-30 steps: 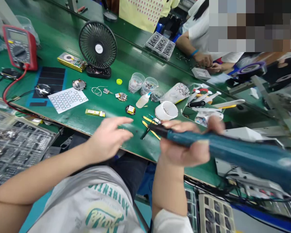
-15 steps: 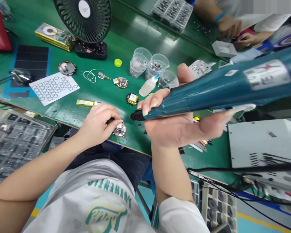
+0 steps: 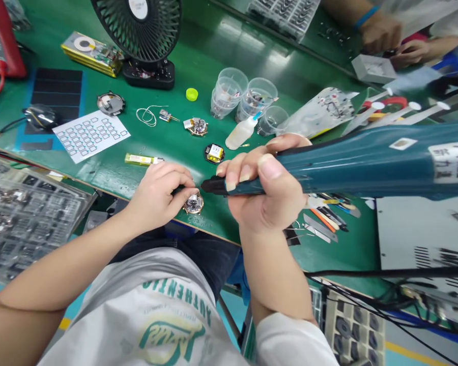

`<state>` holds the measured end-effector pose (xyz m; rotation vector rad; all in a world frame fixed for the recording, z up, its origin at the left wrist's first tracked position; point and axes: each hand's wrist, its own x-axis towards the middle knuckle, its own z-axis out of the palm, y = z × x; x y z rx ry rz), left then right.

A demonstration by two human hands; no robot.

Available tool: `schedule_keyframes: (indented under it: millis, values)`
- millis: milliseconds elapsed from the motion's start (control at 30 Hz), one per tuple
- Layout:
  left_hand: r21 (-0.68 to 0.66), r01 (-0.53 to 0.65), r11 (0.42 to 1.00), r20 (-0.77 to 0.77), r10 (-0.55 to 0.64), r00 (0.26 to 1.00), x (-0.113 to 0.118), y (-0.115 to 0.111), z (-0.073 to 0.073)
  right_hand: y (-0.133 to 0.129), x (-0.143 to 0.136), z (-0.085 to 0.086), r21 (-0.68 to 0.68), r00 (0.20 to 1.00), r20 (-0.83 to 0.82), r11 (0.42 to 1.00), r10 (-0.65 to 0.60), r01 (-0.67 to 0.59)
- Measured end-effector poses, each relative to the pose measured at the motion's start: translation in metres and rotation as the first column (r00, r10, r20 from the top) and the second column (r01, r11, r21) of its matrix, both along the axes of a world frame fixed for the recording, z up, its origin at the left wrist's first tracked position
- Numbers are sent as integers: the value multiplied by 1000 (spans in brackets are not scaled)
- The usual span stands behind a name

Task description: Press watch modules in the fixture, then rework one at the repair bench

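Note:
My left hand [image 3: 163,192] is closed, with thumb and fingertips at the upper edge of a round, gold-rimmed watch body [image 3: 194,204] with its inner parts exposed. That watch body lies on the bench near the front edge. My right hand [image 3: 265,190] grips a teal electric screwdriver [image 3: 351,162] around its lower part. The screwdriver's black nose points at my left fingertips, close above the watch body; its bit is too small to make out. Beyond my hands lie a black watch body with a yellow battery [image 3: 214,152] and another opened watch body [image 3: 197,126].
A white dropper bottle [image 3: 241,133] lies by clear plastic cups [image 3: 229,96]. A fan [image 3: 147,73], a printed sheet [image 3: 91,134] and a yellow-green tube [image 3: 139,159] are to the left. Tools [image 3: 324,218] and a grey box [image 3: 423,234] are right. A co-worker's hands [image 3: 381,33] work across the bench.
My right hand has closed its thumb around the screwdriver, which has swung lower at its far end. Its nose has come nearer to my left fingertips. The view has shifted slightly.

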<state>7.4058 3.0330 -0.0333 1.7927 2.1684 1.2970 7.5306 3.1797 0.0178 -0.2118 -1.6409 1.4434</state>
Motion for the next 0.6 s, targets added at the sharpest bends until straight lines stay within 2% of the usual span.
schedule_keyframes:
  millis: [167,233,333,400,467,600]
  values:
    - [-8,5,1000,2,-5,1000,0,0,0,0,-1,-6,103,984,151,991,-96,80]
    - [-15,3,1000,3,-3,1000,0,0,0,-2,-2,-4,83,981,168,993,-97,84]
    - [-16,2,1000,9,-2,1000,1,0,0,-7,-5,3,-69,996,81,997,-25,30]
    - [-17,1,1000,12,-1,1000,0,1,-1,-11,-8,8,-136,999,40,990,-22,27]
    - [-24,4,1000,20,-4,1000,-1,1,0,-15,-10,11,-158,1000,3,987,-25,25]
    - [-56,62,996,66,-59,996,-2,-4,3,-16,-8,9,-138,983,-184,990,4,-30]
